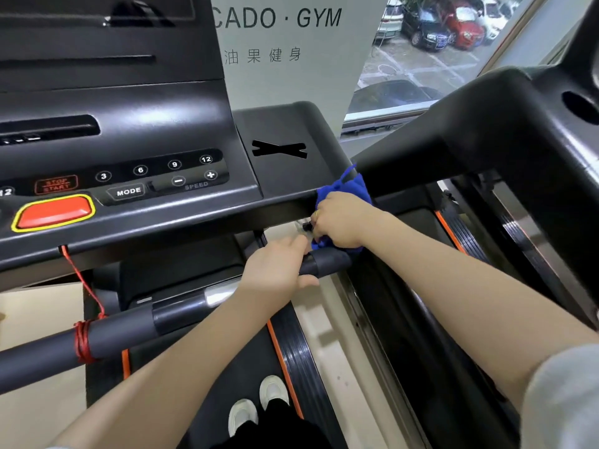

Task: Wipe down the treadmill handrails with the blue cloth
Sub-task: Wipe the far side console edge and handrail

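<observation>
- The person stands on the treadmill belt [227, 384] in white shoes [256, 406] and reaches forward with both arms.
- The right hand [340, 218] is bunched tight around the blue cloth [348, 186]. The cloth is pressed at the right corner, where the console [146, 218] meets the thick side handrail [486, 131].
- Part of the cloth sticks up above the knuckles and a bit pokes out under the hand.
- The left hand [275, 267] is curled around the front handlebar [129, 332], right next to the other hand. It looks like it is there to steady the person.
- I think the wiping is in the middle. The corner joint is getting rubbed now, and the long bars look like they come after.
- Next, the cloth hand should slide along a rail with a firm, flat push. The left hand will have to let go and move off when the cloth comes to its spot.
- A red safety cord [82, 341] is wound around the front bar on the left and runs up to the console. The cloth could snag on it.
- The big red stop button [53, 212] and the speed keys [194, 179] sit close by, so a stray wipe might press them.
- Behind the console there is a white gym sign [291, 59] and a window with parked cars [453, 27] outside.
</observation>
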A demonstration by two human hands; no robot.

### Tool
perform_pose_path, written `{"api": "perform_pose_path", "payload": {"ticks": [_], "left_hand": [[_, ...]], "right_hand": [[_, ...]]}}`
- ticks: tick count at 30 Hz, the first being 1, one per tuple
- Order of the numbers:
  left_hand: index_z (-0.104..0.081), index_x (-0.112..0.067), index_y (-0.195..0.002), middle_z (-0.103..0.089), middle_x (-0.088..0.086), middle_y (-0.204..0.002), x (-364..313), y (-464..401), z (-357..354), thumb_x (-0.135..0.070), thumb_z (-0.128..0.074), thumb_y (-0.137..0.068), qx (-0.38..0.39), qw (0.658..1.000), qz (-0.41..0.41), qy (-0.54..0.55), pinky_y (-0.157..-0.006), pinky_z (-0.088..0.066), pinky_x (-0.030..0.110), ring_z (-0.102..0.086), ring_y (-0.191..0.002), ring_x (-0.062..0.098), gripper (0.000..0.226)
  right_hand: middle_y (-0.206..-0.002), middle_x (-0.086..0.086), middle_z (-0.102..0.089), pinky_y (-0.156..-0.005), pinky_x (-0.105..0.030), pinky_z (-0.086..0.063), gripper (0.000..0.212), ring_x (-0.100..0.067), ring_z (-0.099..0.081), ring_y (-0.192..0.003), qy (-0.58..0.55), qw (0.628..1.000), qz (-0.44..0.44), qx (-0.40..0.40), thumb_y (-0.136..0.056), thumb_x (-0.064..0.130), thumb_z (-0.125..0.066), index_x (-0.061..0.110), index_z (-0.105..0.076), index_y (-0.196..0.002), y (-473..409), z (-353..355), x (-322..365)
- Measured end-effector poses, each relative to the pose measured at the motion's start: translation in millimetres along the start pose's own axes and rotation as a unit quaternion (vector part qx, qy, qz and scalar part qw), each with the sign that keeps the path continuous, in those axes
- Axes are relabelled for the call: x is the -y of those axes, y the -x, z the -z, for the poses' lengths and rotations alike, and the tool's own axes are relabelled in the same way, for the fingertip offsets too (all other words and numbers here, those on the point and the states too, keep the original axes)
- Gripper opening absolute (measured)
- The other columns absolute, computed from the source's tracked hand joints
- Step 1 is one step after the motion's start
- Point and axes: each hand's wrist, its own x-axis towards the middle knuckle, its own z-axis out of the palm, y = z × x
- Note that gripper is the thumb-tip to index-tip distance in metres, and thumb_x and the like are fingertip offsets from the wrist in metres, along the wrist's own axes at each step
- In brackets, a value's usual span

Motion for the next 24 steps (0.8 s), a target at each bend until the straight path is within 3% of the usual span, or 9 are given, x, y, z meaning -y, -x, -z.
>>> {"api": "perform_pose_path", "payload": {"ticks": [4, 7, 10, 11, 13, 15, 19, 21, 24], "left_hand": [[-0.046, -0.014, -0.109, -0.055, 0.004, -0.109, -1, 4, 1, -0.046, -0.061, -0.082, -0.010, 1.000, -0.013, -0.009, -0.078, -0.046, 0.038, -0.054, -0.100, 0.025, 0.045], [-0.046, -0.014, -0.111, -0.054, 0.004, -0.112, -1, 3, 1, -0.046, -0.061, -0.082, -0.005, 1.000, -0.009, 0.002, -0.080, -0.044, 0.038, -0.052, -0.104, 0.026, 0.045], [-0.045, -0.015, -0.111, -0.053, 0.004, -0.112, -1, 1, -3, -0.047, -0.061, -0.082, 0.001, 1.000, 0.001, 0.003, -0.080, -0.042, 0.037, -0.051, -0.105, 0.026, 0.046], [-0.045, -0.015, -0.111, -0.053, 0.004, -0.111, -2, 1, -4, -0.047, -0.061, -0.082, -0.002, 1.000, 0.003, 0.002, -0.078, -0.041, 0.036, -0.051, -0.105, 0.026, 0.046], [-0.045, -0.014, -0.111, -0.053, 0.004, -0.110, -4, 1, -5, -0.046, -0.060, -0.083, -0.009, 1.000, 0.004, -0.001, -0.075, -0.039, 0.034, -0.051, -0.104, 0.026, 0.045], [-0.044, -0.014, -0.111, -0.053, 0.005, -0.110, -6, 3, -5, -0.045, -0.059, -0.084, -0.015, 1.000, 0.006, -0.007, -0.074, -0.039, 0.035, -0.052, -0.103, 0.027, 0.043], [-0.046, -0.014, -0.107, -0.055, 0.006, -0.105, -5, 8, -7, -0.044, -0.059, -0.085, -0.034, 0.999, 0.007, -0.003, -0.072, -0.039, 0.036, -0.054, -0.100, 0.029, 0.040], [-0.046, -0.014, -0.107, -0.055, 0.006, -0.104, -5, 9, -9, -0.042, -0.058, -0.086, -0.047, 0.999, 0.003, -0.001, -0.070, -0.036, 0.034, -0.053, -0.100, 0.030, 0.038], [-0.046, -0.012, -0.108, -0.055, 0.008, -0.106, -7, 11, -13, -0.041, -0.056, -0.087, -0.068, 0.997, -0.003, -0.023, -0.068, -0.035, 0.034, -0.053, -0.098, 0.030, 0.037]], "right_hand": [[-0.095, -0.004, -0.069, -0.088, -0.038, -0.038, 0.039, -0.028, -0.053, -0.093, -0.144, 0.988, -0.024, -0.057, -0.074, 0.022, -0.037, 0.017, -0.070, -0.096, 23, -1, -2], [-0.083, -0.007, -0.067, -0.085, -0.040, -0.041, 0.034, -0.025, -0.048, -0.083, -0.311, 0.927, -0.103, -0.179, -0.068, 0.018, -0.040, 0.009, -0.069, -0.085, 59, -14, -3], [-0.107, -0.005, -0.066, -0.104, -0.018, -0.032, 0.034, -0.024, -0.054, -0.111, -0.448, 0.825, -0.189, -0.289, -0.075, 0.006, -0.047, 0.004, -0.068, -0.102, 93, -39, 22], [-0.121, -0.005, -0.060, -0.108, -0.017, -0.026, 0.039, -0.023, -0.048, -0.122, -0.431, 0.825, -0.208, -0.300, -0.079, 0.008, -0.050, 0.005, -0.064, -0.115, 97, -47, 33], [-0.142, -0.005, -0.043, -0.107, -0.031, -0.032, 0.046, -0.024, -0.038, -0.132, -0.396, 0.833, -0.253, -0.292, -0.084, 0.018, -0.057, 0.015, -0.054, -0.130, 92, -61, 39], [-0.147, 0.001, -0.037, -0.099, -0.031, -0.036, 0.051, -0.017, -0.041, -0.129, -0.474, 0.773, -0.326, -0.267, -0.085, 0.026, -0.061, 0.024, -0.048, -0.134, 83, -57, 32], [-0.114, 0.007, -0.059, -0.092, -0.029, -0.041, 0.034, -0.018, -0.055, -0.113, -0.660, 0.597, -0.381, -0.252, -0.089, 0.033, -0.051, 0.027, -0.052, -0.122, 82, -50, 11], [-0.110, 0.007, -0.063, -0.093, -0.033, -0.045, 0.030, -0.018, -0.058, -0.108, -0.660, 0.593, -0.403, -0.225, -0.088, 0.037, -0.049, 0.029, -0.054, -0.116, 94, -52, 24], [-0.101, -0.004, -0.063, -0.076, -0.037, -0.047, 0.035, -0.026, -0.060, -0.090, -0.552, 0.654, -0.483, -0.184, -0.084, 0.046, -0.045, 0.032, -0.048, -0.116, 122, -59, 65]]}}
